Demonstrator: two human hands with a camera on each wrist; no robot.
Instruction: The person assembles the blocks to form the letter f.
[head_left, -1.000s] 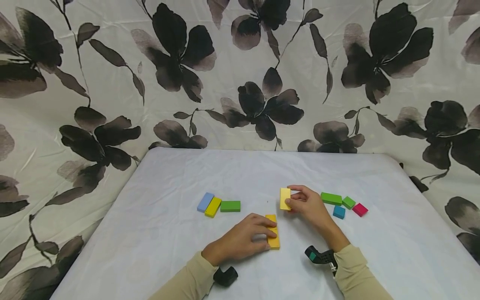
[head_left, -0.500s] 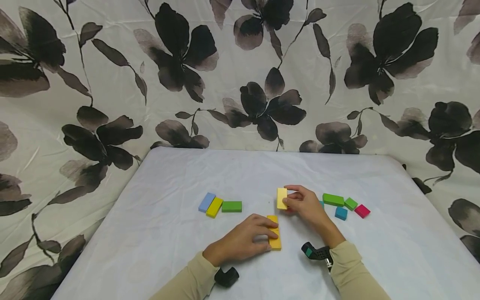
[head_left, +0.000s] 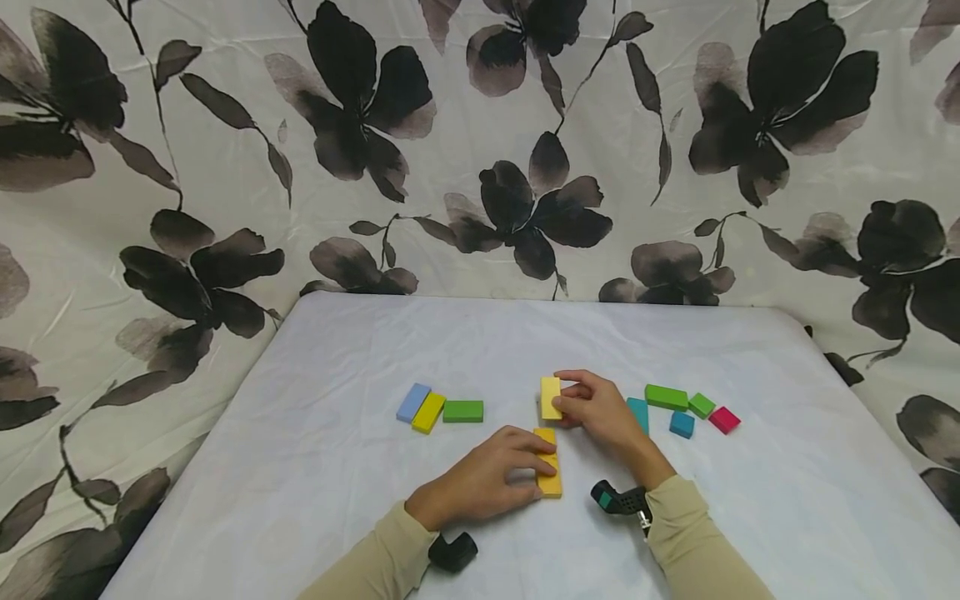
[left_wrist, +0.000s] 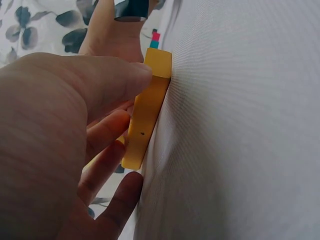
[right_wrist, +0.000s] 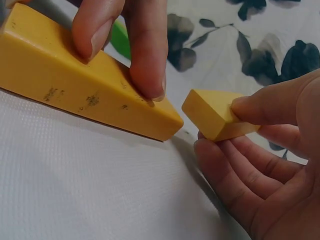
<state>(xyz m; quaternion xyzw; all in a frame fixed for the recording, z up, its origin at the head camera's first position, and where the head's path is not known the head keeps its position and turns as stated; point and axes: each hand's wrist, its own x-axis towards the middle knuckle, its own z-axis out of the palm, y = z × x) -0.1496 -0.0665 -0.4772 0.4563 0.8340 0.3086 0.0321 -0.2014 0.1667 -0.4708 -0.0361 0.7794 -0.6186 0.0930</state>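
My left hand (head_left: 491,475) holds a long orange-yellow block (head_left: 551,485) flat on the white cloth. Its thumb (left_wrist: 117,77) lies at the near end, and two fingertips press the top in the right wrist view. Just beyond that block's far end, my right hand (head_left: 596,408) pinches a paler yellow block (head_left: 551,398) between thumb and fingers. In the right wrist view this pale yellow block (right_wrist: 212,112) is tilted and raised over the cloth, with a small gap to the orange-yellow one.
Left of the hands lie a light blue block (head_left: 413,403), a yellow block (head_left: 429,413) and a green block (head_left: 463,412). Beyond the right wrist are a teal block (head_left: 638,413), a long green block (head_left: 666,397), a small green block (head_left: 702,405), a blue block (head_left: 682,424) and a red block (head_left: 724,420).
My right hand has moved left with the pale yellow block, bringing it over the far end of the orange-yellow one. More of the teal block shows behind the wrist. My left hand stays put.
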